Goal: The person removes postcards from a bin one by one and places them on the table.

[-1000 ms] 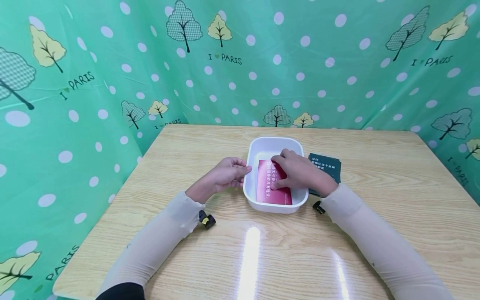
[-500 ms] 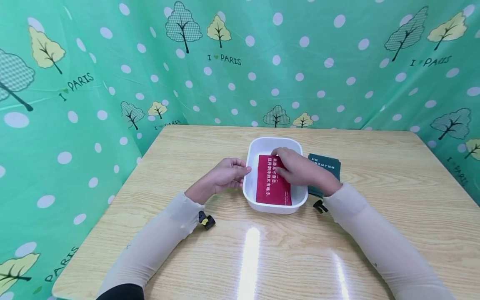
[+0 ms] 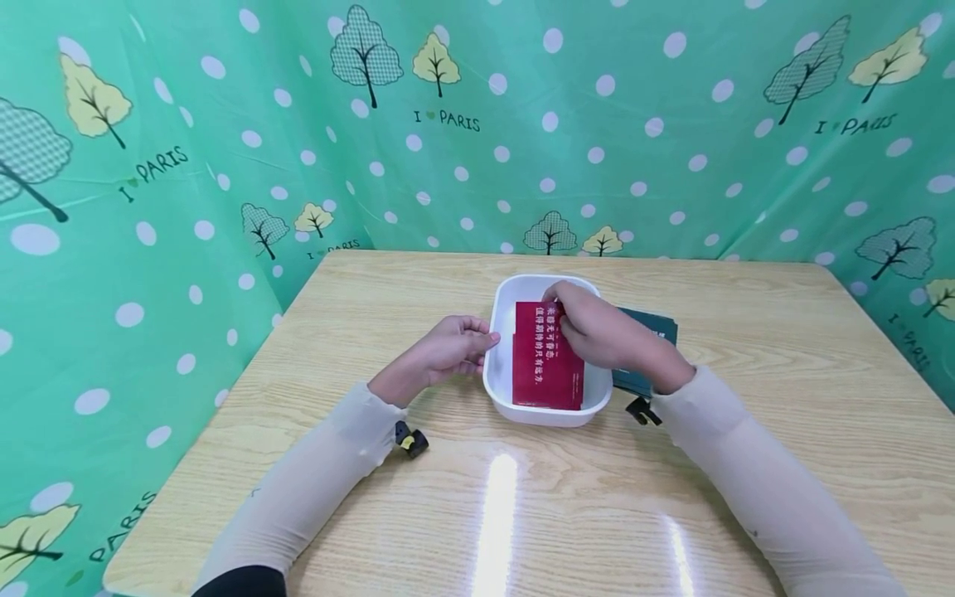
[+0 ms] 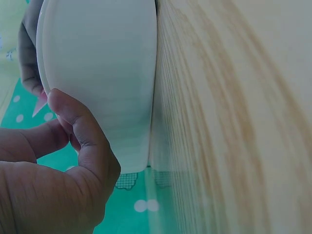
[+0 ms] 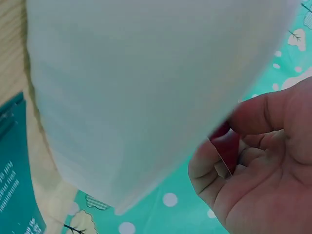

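A white plastic basin (image 3: 501, 290) stands on the table, holding red cards (image 3: 537, 365) printed with white characters. The upper card sits offset from a red edge under it. My left hand (image 3: 450, 344) pinches the basin's left rim, thumb tip at the edge; in the left wrist view the hand (image 4: 73, 161) is beside the basin's outer wall (image 4: 102, 73). My right hand (image 3: 593, 327) reaches over the right rim and grips the upper red card at its far right corner. In the right wrist view, a red card piece (image 5: 227, 146) shows between thumb and fingers; the basin wall hides the rest.
Dark green cards (image 3: 634, 381) with white print lie right of the basin, partly covered by my right forearm. Wrist camera mounts (image 3: 412, 439) show below the sleeves. The wooden table (image 3: 373, 514) ends at a green patterned curtain (image 3: 462, 191).
My right hand has gone from flat-reaching over the red cards to gripping the upper one's corner, and that card has slid slightly away from me. The left hand stays at the rim.
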{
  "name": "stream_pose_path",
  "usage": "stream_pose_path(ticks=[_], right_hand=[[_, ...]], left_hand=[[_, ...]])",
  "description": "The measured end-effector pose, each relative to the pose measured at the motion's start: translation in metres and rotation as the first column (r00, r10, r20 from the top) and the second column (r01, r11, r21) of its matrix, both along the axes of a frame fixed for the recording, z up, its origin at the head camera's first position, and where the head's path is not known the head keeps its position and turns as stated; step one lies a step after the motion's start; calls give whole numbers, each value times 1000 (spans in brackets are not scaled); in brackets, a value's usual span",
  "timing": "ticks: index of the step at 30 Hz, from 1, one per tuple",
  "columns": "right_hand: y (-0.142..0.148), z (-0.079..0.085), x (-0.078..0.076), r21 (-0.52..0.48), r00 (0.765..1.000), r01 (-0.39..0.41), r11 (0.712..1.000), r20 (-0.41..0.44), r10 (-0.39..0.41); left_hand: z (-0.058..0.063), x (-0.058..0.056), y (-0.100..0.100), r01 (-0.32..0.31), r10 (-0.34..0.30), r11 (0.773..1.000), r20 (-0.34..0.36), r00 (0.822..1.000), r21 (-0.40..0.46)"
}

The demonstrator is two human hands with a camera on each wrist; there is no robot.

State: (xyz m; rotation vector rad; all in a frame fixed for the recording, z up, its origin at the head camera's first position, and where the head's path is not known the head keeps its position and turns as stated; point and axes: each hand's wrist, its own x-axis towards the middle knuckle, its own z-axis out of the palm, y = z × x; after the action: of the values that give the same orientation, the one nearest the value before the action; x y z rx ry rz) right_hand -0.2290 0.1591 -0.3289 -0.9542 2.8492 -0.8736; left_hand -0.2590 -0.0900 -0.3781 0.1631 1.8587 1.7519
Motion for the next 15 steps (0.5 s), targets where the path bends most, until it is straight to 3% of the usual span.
stream_pose_path(ticks=[7,15], right_hand=[[4,12,5,-22,990,47,999,-132,-49],[7,24,9,-67,953,34,997,-298,-53]], left_hand=[[-3,-1,0,-13,13,1000,-4,1000,-10],[-2,0,0,-13,13,1000,-11,1000,-16]])
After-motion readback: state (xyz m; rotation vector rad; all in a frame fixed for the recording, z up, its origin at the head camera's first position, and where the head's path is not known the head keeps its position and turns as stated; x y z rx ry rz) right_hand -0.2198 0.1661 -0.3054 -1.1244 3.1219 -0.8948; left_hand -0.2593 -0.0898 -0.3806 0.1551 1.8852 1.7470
